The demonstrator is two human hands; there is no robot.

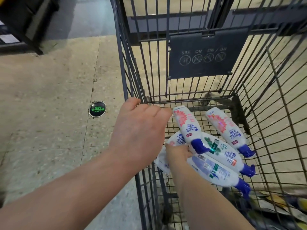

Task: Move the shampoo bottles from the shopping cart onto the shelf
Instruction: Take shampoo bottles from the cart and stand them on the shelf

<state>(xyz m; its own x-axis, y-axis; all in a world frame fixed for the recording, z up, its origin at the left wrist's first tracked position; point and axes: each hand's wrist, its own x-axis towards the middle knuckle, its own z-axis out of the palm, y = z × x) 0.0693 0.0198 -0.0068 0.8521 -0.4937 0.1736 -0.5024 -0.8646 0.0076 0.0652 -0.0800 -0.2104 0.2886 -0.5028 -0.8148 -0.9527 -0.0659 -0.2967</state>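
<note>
Several white shampoo bottles with blue caps lie on the wire floor of the shopping cart (274, 103). Two with pink labels, one on the left (186, 125) and one on the right (224, 128), lie farthest from me. A green-label bottle (221, 150) lies nearer. Nearest is a bottle showing its back label and barcode (214, 171). My right hand (177, 154) reaches down into the cart and curls over this nearest bottle, fingers on its far edge. My left hand (141, 128) hovers over the cart's left wall, fingers spread, holding nothing.
A dark placard (204, 55) hangs on the cart's far wall. The speckled floor on the left carries a round green exit marker (97, 109). A dark shelving unit (21, 25) stands at the top left. Printed packaging (282, 205) lies under the cart at the lower right.
</note>
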